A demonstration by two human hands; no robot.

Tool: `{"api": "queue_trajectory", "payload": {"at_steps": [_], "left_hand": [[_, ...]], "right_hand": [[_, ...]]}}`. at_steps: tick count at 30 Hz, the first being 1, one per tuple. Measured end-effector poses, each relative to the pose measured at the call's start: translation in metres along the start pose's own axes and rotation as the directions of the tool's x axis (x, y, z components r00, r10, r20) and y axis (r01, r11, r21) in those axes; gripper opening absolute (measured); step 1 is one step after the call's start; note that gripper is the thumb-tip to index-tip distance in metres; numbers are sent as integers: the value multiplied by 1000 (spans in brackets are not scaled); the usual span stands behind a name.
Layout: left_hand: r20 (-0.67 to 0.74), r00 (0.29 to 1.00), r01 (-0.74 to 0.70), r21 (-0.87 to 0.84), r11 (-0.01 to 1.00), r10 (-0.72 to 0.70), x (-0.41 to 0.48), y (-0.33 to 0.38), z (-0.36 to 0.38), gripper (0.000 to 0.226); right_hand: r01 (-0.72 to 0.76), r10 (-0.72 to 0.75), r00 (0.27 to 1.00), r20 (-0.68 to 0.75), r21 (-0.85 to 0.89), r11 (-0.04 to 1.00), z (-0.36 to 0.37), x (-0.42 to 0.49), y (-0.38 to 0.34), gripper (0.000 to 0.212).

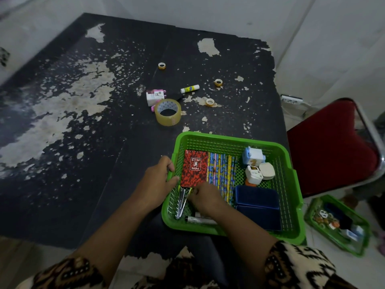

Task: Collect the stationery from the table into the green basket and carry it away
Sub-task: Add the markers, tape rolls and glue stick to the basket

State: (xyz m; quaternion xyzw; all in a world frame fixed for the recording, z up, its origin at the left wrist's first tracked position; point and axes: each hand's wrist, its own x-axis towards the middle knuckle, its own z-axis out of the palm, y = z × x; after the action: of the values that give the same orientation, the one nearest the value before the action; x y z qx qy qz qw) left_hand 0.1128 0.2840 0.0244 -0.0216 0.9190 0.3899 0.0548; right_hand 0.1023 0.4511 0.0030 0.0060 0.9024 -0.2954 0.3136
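While the person leaned over the near right corner of the bench point(100, 184), the green basket point(229, 136) sat there in front of them. It was a shallow square tray of bright green plastic with lattice walls and a broad rim.

Inside it, a red notebook point(194, 167) with a black mottled cover lay flat at the left. A row of patterned pencils point(223, 174) lay just beside it. Two dark blue boxes point(257, 205) filled the near right corner, and small white blocks point(253, 163) stood beyond them. A shiny metal tool point(181, 202) and a white marker point(200, 220) lay along the near left side.

The left hand point(155, 180) gripped the basket's left rim, its fingers point(167, 163) curled over the edge and the thumb pressed against the wall.

The right hand point(208, 200) was down inside the basket, at the near end of the notebook and just above the metal tool. Its fingers point(196, 189) were bent downwards, and I could not tell whether they held anything.

Farther out on the bench, well apart from both hands, lay a large roll of clear tape point(167, 111), a glue stick point(190, 88), a pink and white piece point(155, 97) and three small tape rolls point(218, 82).
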Motion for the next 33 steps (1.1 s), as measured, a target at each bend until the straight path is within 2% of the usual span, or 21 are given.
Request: {"api": "queue_trajectory", "payload": {"at_steps": [2,5,8,10,12,14,20,24,27,28,31,33], "left_hand": [[-2,1000,-6,2,1000,6,0,1,0,28],[3,1000,-1,8,1000,1,-1,1,0,27],[10,1000,5,6,1000,-5,0,1,-1,27],[11,1000,2,10,1000,-2,-1,1,-1,27],[11,1000,-3,14,1000,3,-1,1,-1,27],[14,1000,-3,6,1000,3,0,1,-1,27],[18,1000,-1,-5,1000,1,1,1,-2,28],[27,1000,5,-6,1000,-4,1,0,-2,29],[22,1000,2,-2,1000,-2,1,1,-2,30],[20,1000,2,-2,1000,-2,1,1,-2,30],[11,1000,4,6,1000,-4,1,3,-1,28],[-3,1000,0,16,1000,0,1,4,0,28]], "right_hand": [[3,-2,999,-39,7,1000,-4,2,2,27],[72,-72,997,8,-73,995,0,1,2,16],[101,-98,994,38,-77,992,-3,0,6,16],[79,-81,995,-52,-37,996,-14,2,7,23],[18,-10,977,-215,36,999,-24,11,9,26],[-44,64,958,-278,80,996,-31,17,8,25],[-83,92,982,-163,62,995,-31,25,4,30],[-74,95,978,-184,117,990,-37,25,7,28],[-4,12,972,-235,31,1000,-46,19,10,30],[20,-25,979,-204,-26,999,-48,16,11,30],[108,-90,993,74,-285,952,-43,4,11,21],[152,-95,980,173,-356,922,-32,-3,13,15]]}}
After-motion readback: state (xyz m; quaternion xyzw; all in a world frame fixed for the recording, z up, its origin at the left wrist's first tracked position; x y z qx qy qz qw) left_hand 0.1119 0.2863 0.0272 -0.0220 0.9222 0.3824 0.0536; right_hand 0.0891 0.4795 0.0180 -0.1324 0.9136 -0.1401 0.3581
